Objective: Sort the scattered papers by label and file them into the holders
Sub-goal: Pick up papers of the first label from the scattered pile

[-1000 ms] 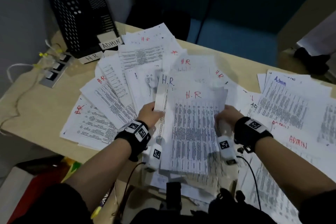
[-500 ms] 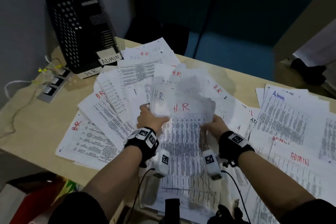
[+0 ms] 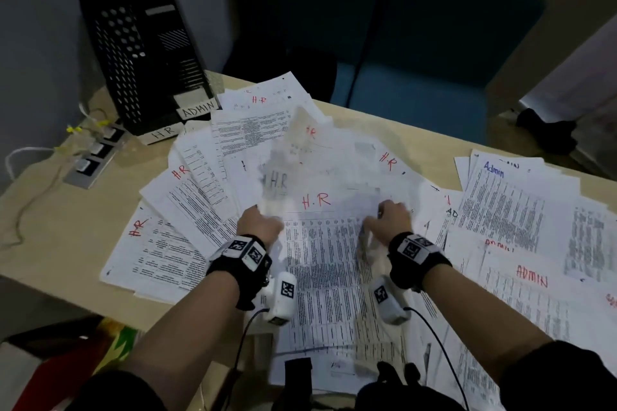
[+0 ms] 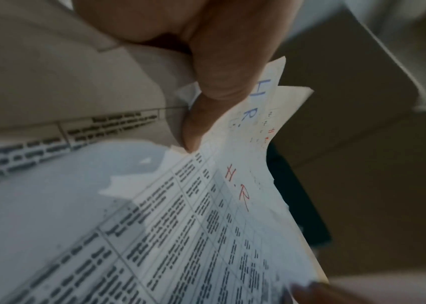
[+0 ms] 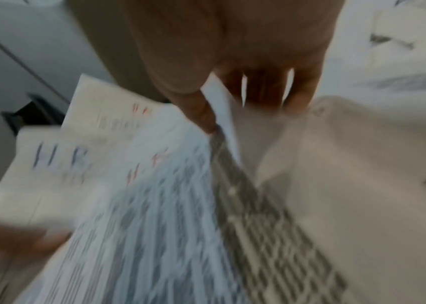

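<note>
A stack of printed sheets marked H.R [image 3: 329, 264] is held above the desk by both hands. My left hand [image 3: 258, 225] grips its left edge, the thumb [image 4: 206, 115] pressed on top of the sheets [image 4: 206, 236]. My right hand [image 3: 390, 217] grips the right edge, thumb [image 5: 196, 102] on top of the stack [image 5: 141, 205] and fingers curled beneath. More H.R sheets [image 3: 187, 210] fan out over the desk to the left. Admin sheets [image 3: 521, 227] lie to the right. Black mesh holders [image 3: 140, 57] with ADMIN and H.R tags stand at the far left corner.
A power strip [image 3: 93, 157] with white cables lies left of the holders on the wooden desk [image 3: 60, 230]. Blue chairs [image 3: 417, 53] stand behind the desk. A dark object [image 3: 547, 130] sits at the far right edge.
Both hands have carried the H.R stack away from me and toward the holders. The sheets are blurred with motion, and the camera has tilted up.
</note>
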